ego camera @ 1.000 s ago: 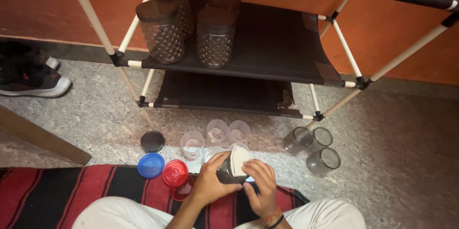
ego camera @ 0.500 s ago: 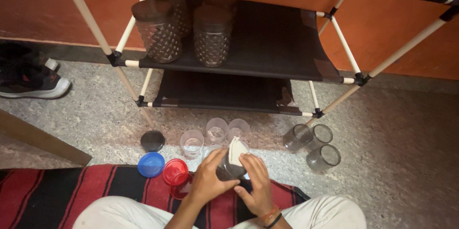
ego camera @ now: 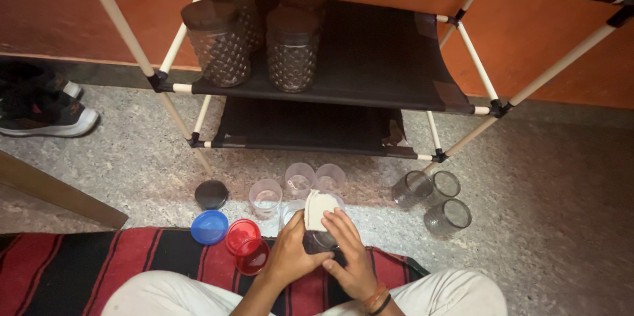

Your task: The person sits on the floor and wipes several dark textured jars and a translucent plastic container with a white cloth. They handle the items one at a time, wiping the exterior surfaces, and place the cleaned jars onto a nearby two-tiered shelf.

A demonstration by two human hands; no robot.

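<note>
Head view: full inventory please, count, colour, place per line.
Lidded jars: three, clear textured with brown lids, on the black shelf.
Small cups: about four, clear, floor before the rack.
Glasses: three, clear, floor at right.
Dark lid: one, floor.
Blue lid: one, rug edge.
Red lids: two, overlapping, on the striped rug.
Shoes: dark, floor at left.
Jar: one, dark, in both hands.
Cloth: one, white, at the jar's top.
Left hand: on the jar.
Right hand: on the jar.

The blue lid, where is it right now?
In the head view, the blue lid lies at lower left on the floor by the striped rug's edge, between the black lid and red lids.
</note>
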